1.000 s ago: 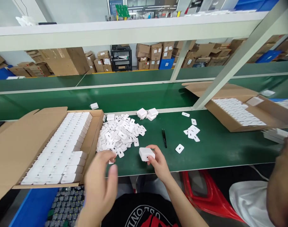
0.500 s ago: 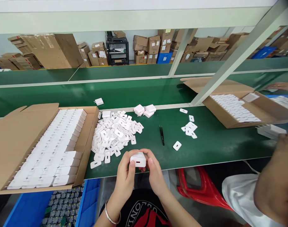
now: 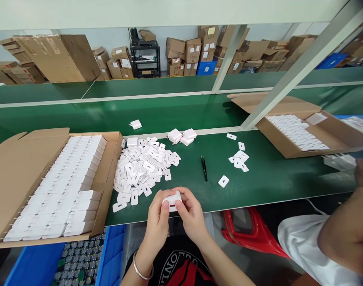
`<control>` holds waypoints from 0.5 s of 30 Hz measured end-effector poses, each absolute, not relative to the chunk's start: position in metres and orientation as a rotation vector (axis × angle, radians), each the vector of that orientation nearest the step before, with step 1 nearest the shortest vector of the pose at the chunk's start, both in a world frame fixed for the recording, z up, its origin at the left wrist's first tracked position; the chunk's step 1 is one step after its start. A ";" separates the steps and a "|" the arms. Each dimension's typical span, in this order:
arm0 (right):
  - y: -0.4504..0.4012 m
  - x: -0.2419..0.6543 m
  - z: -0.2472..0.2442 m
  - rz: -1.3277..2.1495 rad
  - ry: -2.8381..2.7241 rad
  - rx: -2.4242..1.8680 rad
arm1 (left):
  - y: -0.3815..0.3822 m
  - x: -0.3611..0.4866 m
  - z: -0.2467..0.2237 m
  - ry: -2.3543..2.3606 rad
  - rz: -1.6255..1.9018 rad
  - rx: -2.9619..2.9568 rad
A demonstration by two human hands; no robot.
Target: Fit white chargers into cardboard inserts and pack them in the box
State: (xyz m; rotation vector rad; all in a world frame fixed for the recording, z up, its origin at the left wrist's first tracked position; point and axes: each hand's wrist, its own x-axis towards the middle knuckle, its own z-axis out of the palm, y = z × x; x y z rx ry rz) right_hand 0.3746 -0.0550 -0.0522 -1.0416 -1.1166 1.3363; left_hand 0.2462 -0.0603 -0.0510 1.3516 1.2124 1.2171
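Note:
Between my two hands, over the bench's front edge, is a white USB charger [image 3: 173, 198] with its port face toward me. My left hand [image 3: 158, 212] is closed on its left side, thumb on the port face. My right hand [image 3: 191, 210] grips the other side, its thumb pressed on the face's right end. Left of my hands lies a heap of white face plates [image 3: 142, 167] with slots. Black tweezers [image 3: 204, 168] rest on the green bench to the right, near a single white plate [image 3: 223, 181] and a small cluster of plates [image 3: 239, 159].
An open carton [image 3: 110, 178] with rows of white chargers stands at left, above a blue crate [image 3: 110, 254] of circuit boards. A few chargers [image 3: 181, 136] sit behind the heap. Another carton [image 3: 288, 147], a slanted post [image 3: 294, 67] and a co-worker's arm [image 3: 342, 222] are at right.
My right thumb has moved left onto the charger's port face. Behind the heap, the lone charger on the conveyor has shifted right. The co-worker's hand has moved at far right.

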 end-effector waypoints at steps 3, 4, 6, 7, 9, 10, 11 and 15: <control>-0.054 0.374 -0.056 1.334 -1.136 -1.053 | -0.058 0.246 -0.055 1.217 1.248 1.384; -0.054 0.374 -0.058 1.341 -1.141 -1.051 | -0.057 0.246 -0.057 1.216 1.271 1.401; -0.052 0.373 -0.062 1.349 -1.147 -1.059 | -0.055 0.247 -0.062 1.216 1.308 1.432; -0.052 0.373 -0.065 1.348 -1.147 -1.073 | -0.055 0.248 -0.065 1.217 1.316 1.438; -0.051 0.372 -0.070 1.336 -1.148 -1.114 | -0.054 0.249 -0.071 1.218 1.310 1.417; -0.051 0.372 -0.073 1.326 -1.149 -1.133 | -0.054 0.249 -0.074 1.216 1.294 1.397; -0.051 0.372 -0.076 1.317 -1.149 -1.143 | -0.054 0.249 -0.076 1.212 1.274 1.378; -0.049 0.373 -0.081 1.309 -1.146 -1.121 | -0.055 0.247 -0.081 1.200 1.214 1.373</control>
